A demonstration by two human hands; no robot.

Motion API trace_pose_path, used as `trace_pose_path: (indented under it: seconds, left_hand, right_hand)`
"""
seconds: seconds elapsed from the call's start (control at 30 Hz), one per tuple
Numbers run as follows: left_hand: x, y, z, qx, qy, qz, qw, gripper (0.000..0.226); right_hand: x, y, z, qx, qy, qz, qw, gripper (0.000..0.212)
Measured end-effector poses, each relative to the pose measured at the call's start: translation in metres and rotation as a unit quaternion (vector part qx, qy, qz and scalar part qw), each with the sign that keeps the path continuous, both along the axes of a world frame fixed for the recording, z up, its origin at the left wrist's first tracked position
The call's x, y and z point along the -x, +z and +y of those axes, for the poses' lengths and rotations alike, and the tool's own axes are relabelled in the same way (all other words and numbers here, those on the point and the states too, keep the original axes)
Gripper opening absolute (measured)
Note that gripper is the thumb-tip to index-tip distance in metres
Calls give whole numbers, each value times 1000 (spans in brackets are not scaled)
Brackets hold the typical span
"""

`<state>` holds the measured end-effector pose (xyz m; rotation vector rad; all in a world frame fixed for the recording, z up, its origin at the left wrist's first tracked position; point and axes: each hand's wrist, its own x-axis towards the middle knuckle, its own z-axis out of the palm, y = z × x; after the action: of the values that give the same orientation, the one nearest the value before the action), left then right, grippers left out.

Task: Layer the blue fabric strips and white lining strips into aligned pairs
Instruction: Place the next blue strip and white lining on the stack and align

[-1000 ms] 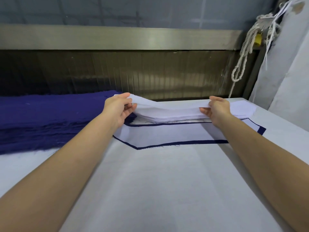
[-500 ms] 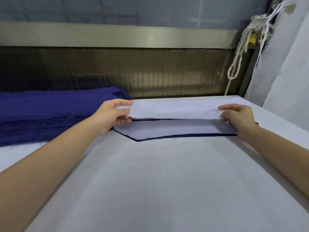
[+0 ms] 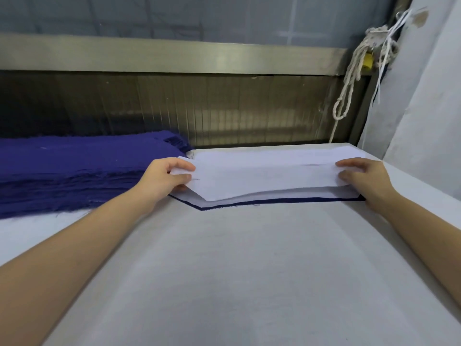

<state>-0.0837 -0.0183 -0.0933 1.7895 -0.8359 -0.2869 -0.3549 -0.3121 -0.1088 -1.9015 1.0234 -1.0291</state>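
White strip [image 3: 264, 176] has come forward and down since a second ago: then it was lifted off the white stack at the back; now it hangs low over the pair already laid, its near edge just short of that pair's front edge. Sagging in the middle, not yet flat.

Left hand [image 3: 164, 178]: thumb and fingers pinched on the strip's left end. Right hand [image 3: 363, 179]: fingers curled on the right end, thumb side hidden; looks like a pinch, held taut between the two.

Below: one white lining on a blue strip [image 3: 274, 201], only a thin navy border showing along the front and the angled left end. Judged: placement under way, alignment of ends still to be done. Whether a blue layer should go first, cannot tell.

Materials: lining thin, limp, smooth, slightly translucent; long band with slanted ends. Blue cloth coarser, frayed threads at the edge. Blue pile [image 3: 74, 168] thick, many layers, ragged sides, just left of the left hand. Counter [image 3: 237, 270] covered in matte pale cloth. Rope [image 3: 349, 78] hangs at back right.
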Motion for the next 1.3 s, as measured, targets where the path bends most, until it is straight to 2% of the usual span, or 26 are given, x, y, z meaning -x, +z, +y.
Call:
trace_pose_path:
  seconds: [0.13,0.43,0.63,0.77,0.97,1.13,1.3]
  left_hand:
    - [-3,1,3,-10,-8,18,1000,20]
    - [0,-1,1,-29,-10,-6,1000,22]
    - [3,-1,1,-31,-16,-25,999,22]
    - [3,-1,2,-28,-17,-43,999,21]
    - [3,-4,2,-38,-21,-95,995,24]
    - [3,-6,0,-75,-33,-178,981,20]
    - [4,-6,-1,-71,-19,-213,974,21]
  right_hand:
    - [1,-1,-1,-2,13,13,1000,31]
    - [5,0,-9,-13,-8,71,997,28]
    - [10,-1,-17,-13,-20,8,1000,15]
    - [10,0,-16,6,-51,-4,999,32]
    - [12,5,-13,35,-57,15,998,40]
    - [11,4,-10,44,-77,79,993,37]
    - [11,5,-8,51,-79,89,992,32]
